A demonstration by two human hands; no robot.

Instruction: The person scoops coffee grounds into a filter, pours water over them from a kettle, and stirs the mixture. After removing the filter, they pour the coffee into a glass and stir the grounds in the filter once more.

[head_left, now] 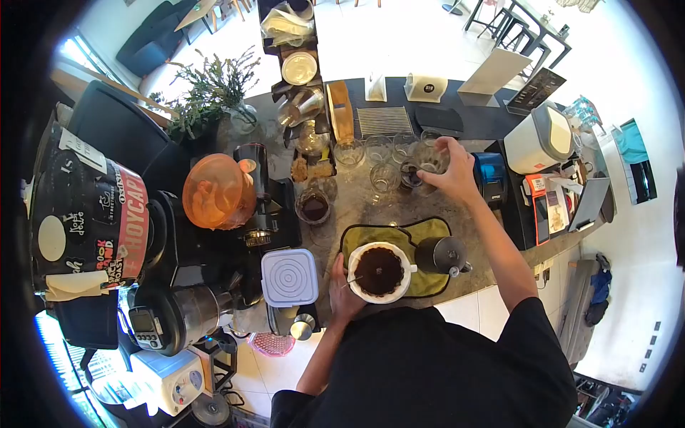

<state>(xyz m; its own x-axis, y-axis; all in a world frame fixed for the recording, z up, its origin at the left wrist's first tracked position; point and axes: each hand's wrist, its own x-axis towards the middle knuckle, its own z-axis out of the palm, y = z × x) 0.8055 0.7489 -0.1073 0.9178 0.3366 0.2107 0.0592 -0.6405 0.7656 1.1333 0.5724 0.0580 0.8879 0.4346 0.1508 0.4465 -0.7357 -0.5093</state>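
My left hand is closed beside the white coffee dripper, its fingers right at the rim. A thin metal stick reaches from this hand over the dripper's edge. Dark wet coffee grounds fill the paper-lined cone. Farther out, my right hand grips a clear drinking glass between thumb and fingers. Close to the thumb stands a small glass holding dark liquid. Several clear glasses are grouped left of the right hand. A gooseneck kettle rests on the green mat.
At left are a glass of dark coffee, an orange-lidded grinder and a square lidded container. A white bin and a card terminal stand at right. Beyond the glasses lies a slatted drip tray.
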